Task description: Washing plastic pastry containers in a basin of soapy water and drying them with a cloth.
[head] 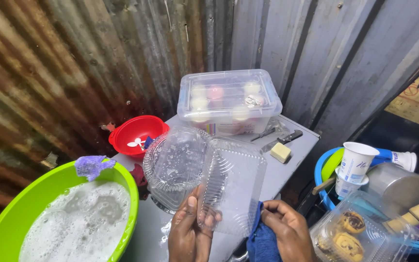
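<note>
At the near edge of a grey table (294,145), the left hand (188,233) is closed around the lower edge of a clear plastic clamshell tray (232,184), thumb and fingers pinching it upright and slightly tilted — the right hand (289,228) is clenched on a blue cloth (262,240) just beside the tray's bottom corner. The tray is ribbed, rectangular and see-through, spotted with water. Little free surface lies around the hands: a lime-green basin (127,194) of soapy water crowds the left, a purple sponge (92,166) on its rim, and a clear box of swirled pastries (350,233) sits close on the right. Directly behind the tray a round clear plastic lid (173,165) lies wet and overlapped by it. Farther right, a blue tub (322,170) holds white cups (356,162) and a metal pot (396,182). Beyond, a bar of soap (281,152) and a knife (282,140) rest on open tabletop — a red bowl (136,132) stands at left. Farthest back, a lidded clear storage box (229,102) stands against the corrugated metal wall (73,63).
</note>
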